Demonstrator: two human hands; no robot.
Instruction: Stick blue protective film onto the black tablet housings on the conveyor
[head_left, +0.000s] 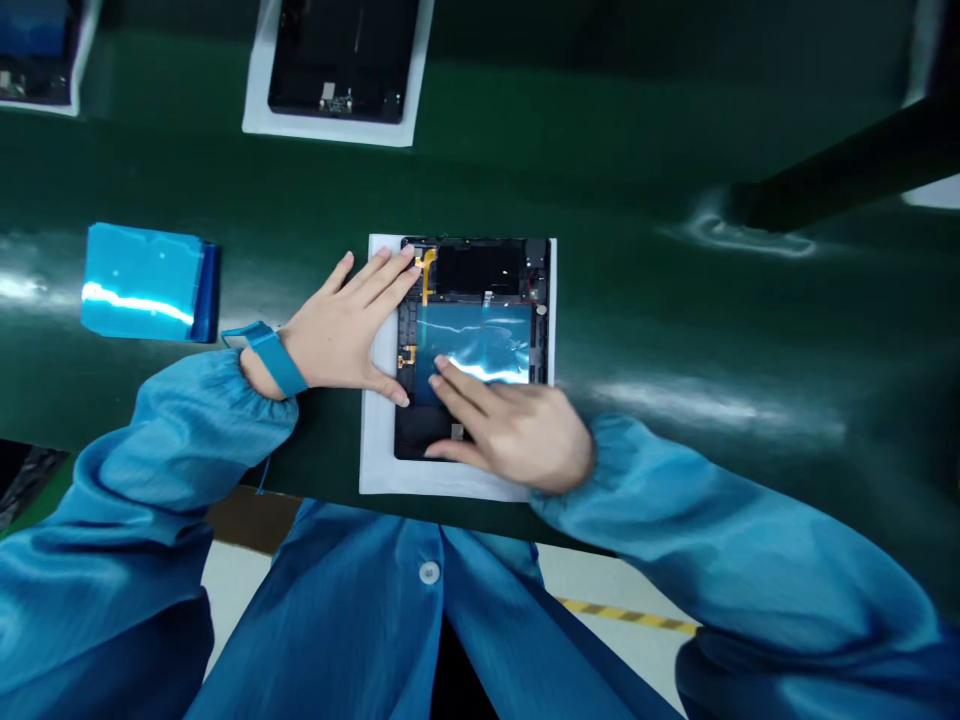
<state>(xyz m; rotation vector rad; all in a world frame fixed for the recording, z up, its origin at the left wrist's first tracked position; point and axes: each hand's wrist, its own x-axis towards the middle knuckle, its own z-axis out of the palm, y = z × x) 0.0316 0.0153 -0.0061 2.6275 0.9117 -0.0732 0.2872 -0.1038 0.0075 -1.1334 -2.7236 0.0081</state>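
Observation:
An opened tablet [480, 268] lies on a white foam sheet [381, 440] in front of me, with its inner parts showing. A shiny blue film [480, 335] covers the middle of it. My left hand [349, 325] rests spread along the tablet's left edge, fingertips at the upper left corner and thumb at the lower left. Two fingertips of my right hand [517, 425] touch the film's lower left part, the thumb stretched out below them. Neither hand grips anything. My right hand hides the tablet's lower right corner.
A stack of blue film sheets [142, 282] lies on the green table mat [637, 300] to the left. Another opened tablet [341, 60] on white foam is at the back, and part of one more [37, 50] at the far left. A dark bar [847, 165] stands at the right.

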